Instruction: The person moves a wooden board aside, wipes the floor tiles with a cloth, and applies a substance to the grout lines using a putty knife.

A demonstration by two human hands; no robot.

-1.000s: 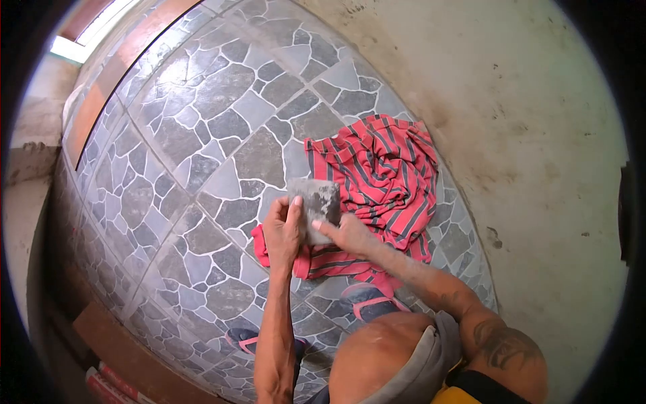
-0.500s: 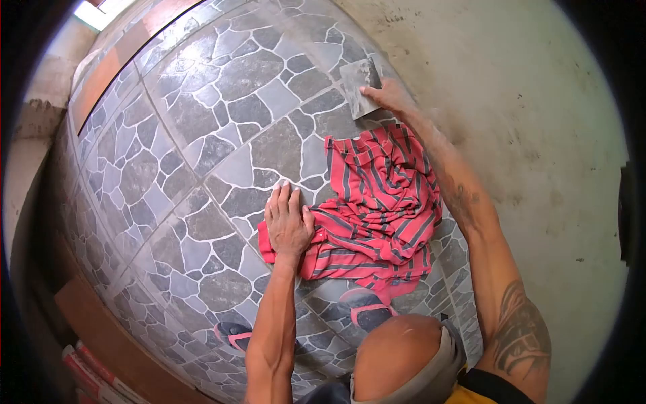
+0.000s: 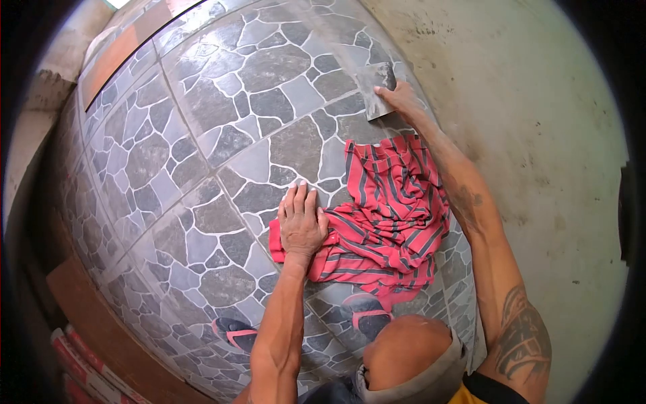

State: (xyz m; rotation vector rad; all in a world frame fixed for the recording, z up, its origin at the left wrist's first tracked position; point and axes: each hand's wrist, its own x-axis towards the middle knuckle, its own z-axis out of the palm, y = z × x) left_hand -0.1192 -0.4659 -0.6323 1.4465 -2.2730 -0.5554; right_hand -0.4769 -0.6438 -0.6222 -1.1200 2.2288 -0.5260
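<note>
My right hand (image 3: pixel 402 98) grips a flat, rectangular grey plate (image 3: pixel 374 91), smeared with pale dust, at its right edge. The plate lies on or just over the stone-patterned tile floor (image 3: pixel 294 148), close to the wall. Much of that hand's grip is hidden. Palm down, my left hand (image 3: pixel 303 220) rests with fingers stretched out, partly on a crumpled red cloth with dark stripes (image 3: pixel 397 209) and partly on the tiles. The cloth spreads to the right of it, between my arms.
A plain greenish-grey wall (image 3: pixel 525 135) rises along the right. Brown boards (image 3: pixel 124 57) line the far left edge. Red and white packages (image 3: pixel 87 367) are at lower left. Two feet in sandals (image 3: pixel 369 316) stand near the cloth.
The whole scene has shifted slightly right in view as the camera moved. My right hand still holds the plate near the wall, and my left hand stays flat at the cloth's edge.
</note>
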